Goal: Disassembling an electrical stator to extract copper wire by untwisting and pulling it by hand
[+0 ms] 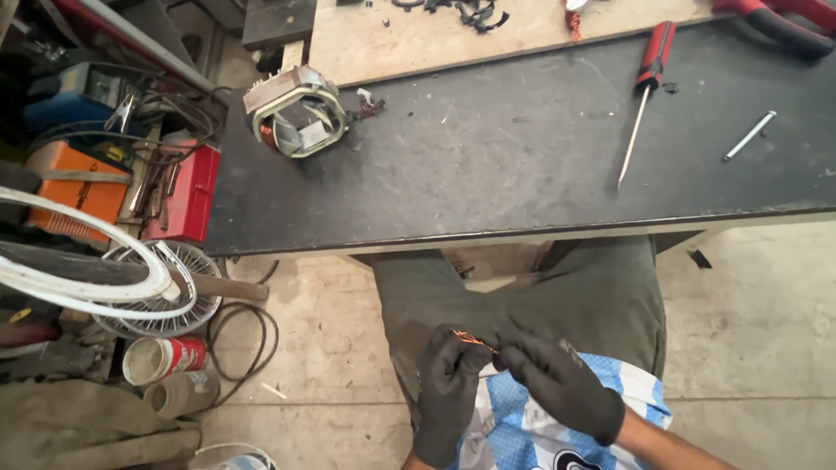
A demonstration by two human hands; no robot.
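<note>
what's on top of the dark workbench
On the dark workbench lie a motor stator, a red-handled screwdriver and a metal bolt. A wooden board overlaps its far edge, hiding whatever sits beneath it.

Thin copper wire strand (475,341), orange-red, kinked, pinched between gloved fingertips over lap.

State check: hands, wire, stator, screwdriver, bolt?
left hand: gloved, pinching copper wire
right hand: gloved, pinching the same wire
copper wire: held between both hands, over lap
motor stator: lying on workbench, untouched
red-handled screwdriver: lying flat on bench
metal bolt: lying loose on bench
</note>
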